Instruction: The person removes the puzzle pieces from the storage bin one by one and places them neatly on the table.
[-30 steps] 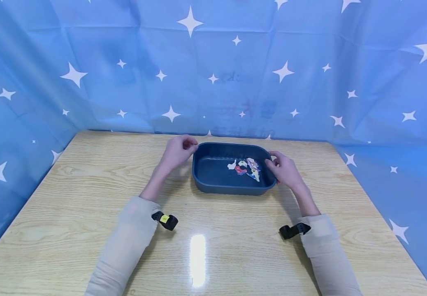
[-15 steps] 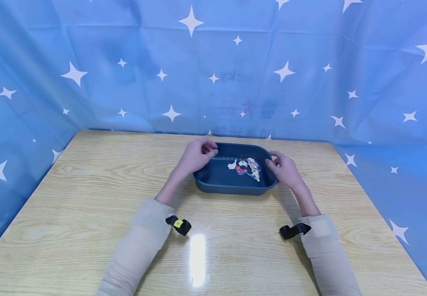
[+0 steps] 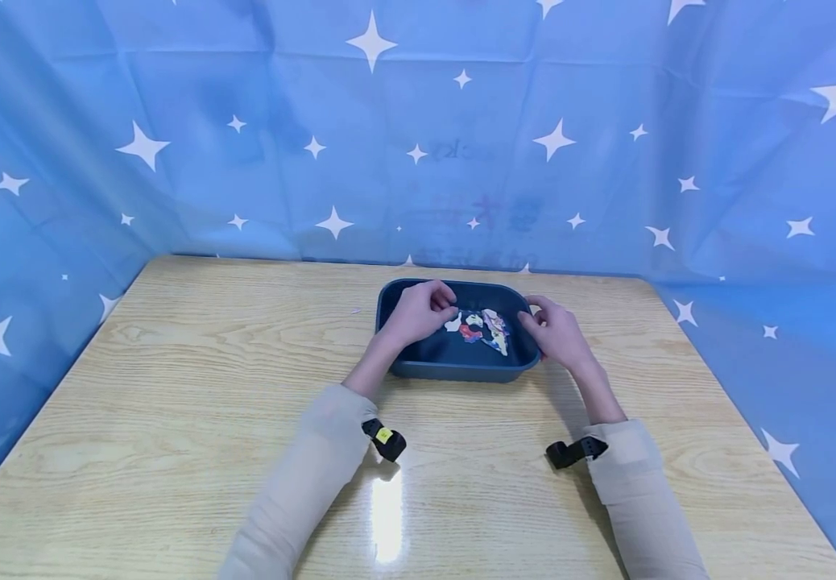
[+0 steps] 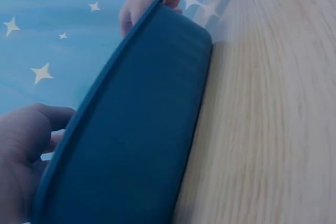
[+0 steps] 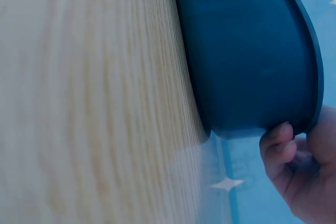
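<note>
A dark blue plastic tub [image 3: 457, 372] stands upright on the table. On its floor, toward the right, lie several white, red and patterned flat scraps [image 3: 494, 330], which look like paper. My left hand [image 3: 424, 310] is over the tub's left half, thumb and fingers bent toward each other just beside the scraps. In the left wrist view, a pale sliver shows between the left thumb and fingers [image 4: 58, 115]; I cannot tell whether it is something held. My right hand [image 3: 556, 329] grips the tub's right rim, thumb on the inside and fingers curled against the outer wall [image 5: 278, 142].
The wooden table [image 3: 171, 419] carries a tiny pale speck [image 3: 355, 311] left of the tub. A blue curtain [image 3: 266, 105] with white stars hangs right behind the table and along both sides. Black wrist cameras [image 3: 389, 443] sit on both sleeves.
My left hand has moved rightward from the tub's left rim to over its inside, near the scraps. The right hand, the tub and the scraps have stayed put.
</note>
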### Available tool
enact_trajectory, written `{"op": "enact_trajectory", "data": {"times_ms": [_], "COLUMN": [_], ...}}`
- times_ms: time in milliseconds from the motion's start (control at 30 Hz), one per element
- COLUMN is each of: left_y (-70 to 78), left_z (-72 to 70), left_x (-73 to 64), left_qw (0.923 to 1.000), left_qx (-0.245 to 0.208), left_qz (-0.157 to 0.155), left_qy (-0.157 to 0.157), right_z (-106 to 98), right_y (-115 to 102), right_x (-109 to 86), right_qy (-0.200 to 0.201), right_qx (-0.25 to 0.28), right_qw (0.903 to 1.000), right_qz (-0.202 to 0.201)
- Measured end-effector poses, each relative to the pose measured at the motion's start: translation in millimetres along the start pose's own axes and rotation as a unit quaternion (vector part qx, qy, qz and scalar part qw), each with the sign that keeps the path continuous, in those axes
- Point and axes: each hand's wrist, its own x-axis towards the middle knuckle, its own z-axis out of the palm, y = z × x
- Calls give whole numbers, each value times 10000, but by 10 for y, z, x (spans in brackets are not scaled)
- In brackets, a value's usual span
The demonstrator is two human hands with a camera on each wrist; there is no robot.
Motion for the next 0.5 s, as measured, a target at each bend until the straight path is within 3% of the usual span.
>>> {"op": "enact_trajectory", "data": {"times_ms": [200, 500], "left_y": [-11, -17], "left_z": [124, 263], "left_x": [86, 194], "left_qw": [9991, 9920], "left_qx": [212, 1066], "left_qz": [-347, -602], "left_qy": [-99, -302], "right_z": [5, 1], "right_y": [-10, -8], "right_x": [3, -8], "right_qy": [-8, 10], "right_qx": [54, 66], "right_qw": [10000, 10000], "right_qz": [24, -4]}}
